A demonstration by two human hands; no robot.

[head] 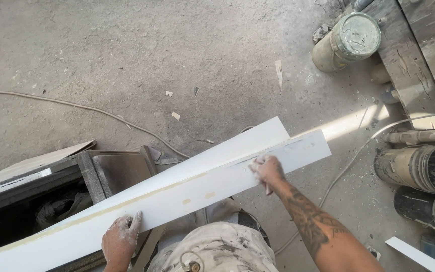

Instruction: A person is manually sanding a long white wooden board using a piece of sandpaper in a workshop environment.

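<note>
Two white boards (192, 186) lie side by side under your hands, joined along a long yellowish seam, and they slant up and away from you. Your left hand (121, 238) is dusty white and lies flat on the near edge of the boards, fingers close together. Your right hand (267, 170) presses down farther along the boards, fingers curled, and a thin stick-like thing pokes out below it; you cannot tell what it is. Left of your left hand, the boards rest on a dark stone block (101, 174). Past your right hand, a thin cord (348, 161) runs over the dusty floor (127, 50). Far beyond it stands a dirty bucket (348, 40).
</note>
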